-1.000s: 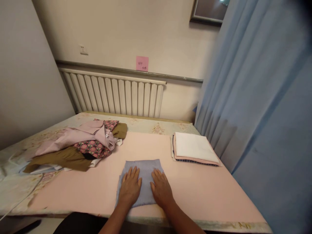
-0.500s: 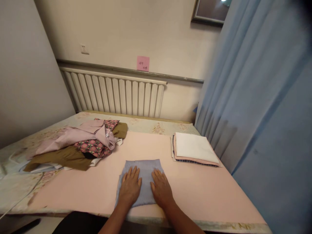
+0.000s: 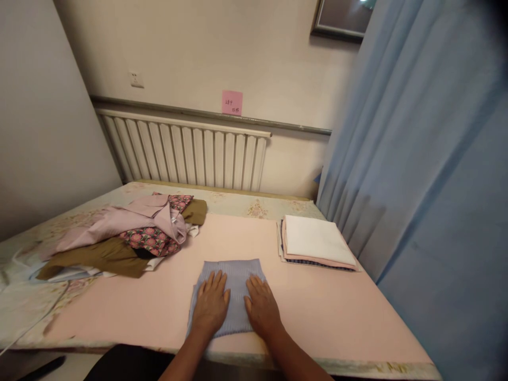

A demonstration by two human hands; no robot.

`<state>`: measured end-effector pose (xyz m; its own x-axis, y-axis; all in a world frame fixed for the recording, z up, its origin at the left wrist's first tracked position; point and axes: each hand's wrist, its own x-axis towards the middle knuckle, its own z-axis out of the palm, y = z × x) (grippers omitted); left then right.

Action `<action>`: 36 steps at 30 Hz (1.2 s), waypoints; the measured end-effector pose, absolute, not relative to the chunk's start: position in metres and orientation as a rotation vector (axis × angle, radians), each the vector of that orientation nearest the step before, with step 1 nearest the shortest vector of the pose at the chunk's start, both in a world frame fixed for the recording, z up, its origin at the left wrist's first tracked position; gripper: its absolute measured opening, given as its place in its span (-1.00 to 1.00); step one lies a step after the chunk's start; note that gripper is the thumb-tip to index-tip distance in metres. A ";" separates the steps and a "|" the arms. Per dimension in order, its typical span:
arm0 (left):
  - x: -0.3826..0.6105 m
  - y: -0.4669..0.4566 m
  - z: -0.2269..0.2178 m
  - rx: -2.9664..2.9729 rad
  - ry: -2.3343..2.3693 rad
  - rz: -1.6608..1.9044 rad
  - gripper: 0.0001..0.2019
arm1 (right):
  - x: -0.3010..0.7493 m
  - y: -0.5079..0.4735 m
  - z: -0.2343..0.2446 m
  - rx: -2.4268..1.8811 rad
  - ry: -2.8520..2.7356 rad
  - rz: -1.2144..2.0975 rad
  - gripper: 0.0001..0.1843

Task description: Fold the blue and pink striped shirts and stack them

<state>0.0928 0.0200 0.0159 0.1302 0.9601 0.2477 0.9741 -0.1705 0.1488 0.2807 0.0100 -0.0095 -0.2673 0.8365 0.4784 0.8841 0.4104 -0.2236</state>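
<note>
A folded grey-blue knitted cloth (image 3: 234, 272) lies on the pink sheet (image 3: 325, 312) near the front edge of the bed. My left hand (image 3: 211, 307) rests flat on its left half, fingers stretched out and slightly apart. My right hand (image 3: 261, 307) lies flat on its right half in the same way. Both palms press down on the cloth and neither hand grips anything.
A loose heap of clothes (image 3: 130, 233), pink, floral and olive, lies at the left. A neat stack of folded cloths (image 3: 317, 242) with a white one on top sits at the right. A blue curtain (image 3: 428, 174) hangs along the right side. A white radiator (image 3: 182, 151) lines the far wall.
</note>
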 end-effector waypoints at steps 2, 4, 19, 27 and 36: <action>0.093 0.020 0.016 -2.327 -1.989 -0.447 -0.50 | 0.281 0.010 -0.009 -1.457 -2.138 -0.128 -0.53; 0.093 0.020 0.016 -2.327 -1.985 -0.452 -0.50 | 0.281 0.010 -0.009 -1.460 -2.139 -0.133 -0.53; 0.093 0.021 0.015 -2.319 -1.977 -0.446 -0.51 | 0.281 0.010 -0.009 -1.469 -2.144 -0.088 -0.52; 0.092 0.021 0.014 -2.320 -1.983 -0.457 -0.51 | 0.282 0.010 -0.008 -1.462 -2.149 -0.081 -0.53; 0.092 0.022 0.011 -2.324 -1.974 -0.463 -0.50 | 0.281 0.010 -0.009 -1.441 -2.134 -0.083 -0.53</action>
